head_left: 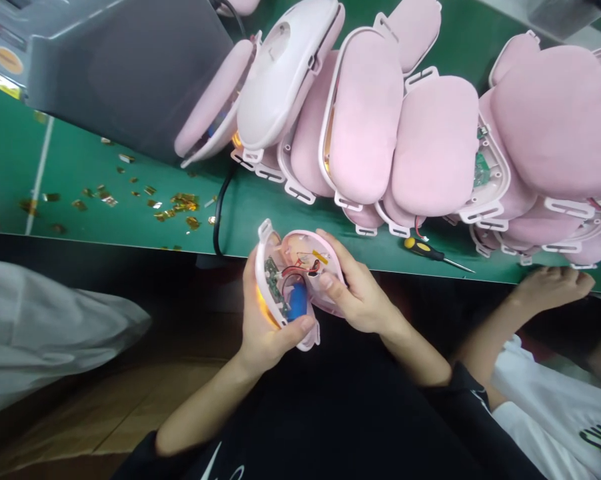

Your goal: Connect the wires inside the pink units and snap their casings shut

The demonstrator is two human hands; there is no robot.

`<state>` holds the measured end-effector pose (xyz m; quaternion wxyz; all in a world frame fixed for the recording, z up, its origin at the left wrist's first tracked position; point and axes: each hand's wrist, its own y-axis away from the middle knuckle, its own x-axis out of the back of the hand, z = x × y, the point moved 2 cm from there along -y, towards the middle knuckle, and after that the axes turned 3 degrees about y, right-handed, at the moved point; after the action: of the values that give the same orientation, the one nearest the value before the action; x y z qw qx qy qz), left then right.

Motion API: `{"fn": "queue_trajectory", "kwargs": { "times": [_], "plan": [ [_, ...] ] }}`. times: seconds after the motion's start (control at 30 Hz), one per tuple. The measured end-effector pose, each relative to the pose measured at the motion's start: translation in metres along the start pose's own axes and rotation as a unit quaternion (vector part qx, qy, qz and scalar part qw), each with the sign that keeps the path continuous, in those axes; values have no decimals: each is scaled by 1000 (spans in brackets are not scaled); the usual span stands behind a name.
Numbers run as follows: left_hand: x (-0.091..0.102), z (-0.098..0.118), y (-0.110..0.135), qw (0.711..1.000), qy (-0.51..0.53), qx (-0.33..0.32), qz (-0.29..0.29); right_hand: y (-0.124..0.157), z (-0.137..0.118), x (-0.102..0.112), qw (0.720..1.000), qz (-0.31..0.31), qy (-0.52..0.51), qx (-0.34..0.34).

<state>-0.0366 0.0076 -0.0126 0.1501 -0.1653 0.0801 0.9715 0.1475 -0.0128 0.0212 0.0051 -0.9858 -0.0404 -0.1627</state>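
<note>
An open pink shell (300,253) sits in both my hands, just below the table's front edge. Inside it I see a green circuit board (275,283), red wires and a blue cylindrical battery (297,301). My left hand (263,320) wraps round the shell's left side, thumb at the bottom rim near the battery. On the shell's right side my right hand (353,293) grips it, thumb pressing near the wires beside the battery.
A row of pink padded shells (430,147) leans along the green table (10,153). A yellow-handled screwdriver (430,253) lies near the edge. Gold tape scraps (175,207), a grey machine (130,73) and a black cable (223,207) are at left. Another person's hand (555,287) rests at right.
</note>
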Motion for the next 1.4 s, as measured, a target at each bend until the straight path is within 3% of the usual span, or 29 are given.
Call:
{"fn": "queue_trajectory", "kwargs": {
  "times": [0.17, 0.37, 0.57, 0.73, 0.93, 1.17, 1.3, 1.4],
  "plan": [
    [2, 2, 0, 999, -22, -9, -46, 5, -13, -3, 993, 19, 113, 36],
    [2, -3, 4, 999, -20, -27, -24, 6, -27, -3, 970, 112, 210, 45],
    [-3, -9, 7, 999, -17, -22, -36, 6, -29, -11, 949, 123, 268, 112],
    [-2, -10, 7, 997, -31, -25, -61, 7, -27, -12, 948, 129, 269, 112],
    [-3, -8, 7, 995, -36, -15, -94, 8, -23, -9, 956, 94, 258, 105],
    [-3, -10, 1, 989, -85, -67, -99, 11, -18, -8, 980, 43, 168, 102],
    [11, -6, -7, 984, -123, -44, -119, 10, -10, 2, 992, 3, 99, 84],
    [16, 3, -10, 979, -41, 33, -195, 4, -2, 16, 996, 50, 57, 55]
  ]
}}
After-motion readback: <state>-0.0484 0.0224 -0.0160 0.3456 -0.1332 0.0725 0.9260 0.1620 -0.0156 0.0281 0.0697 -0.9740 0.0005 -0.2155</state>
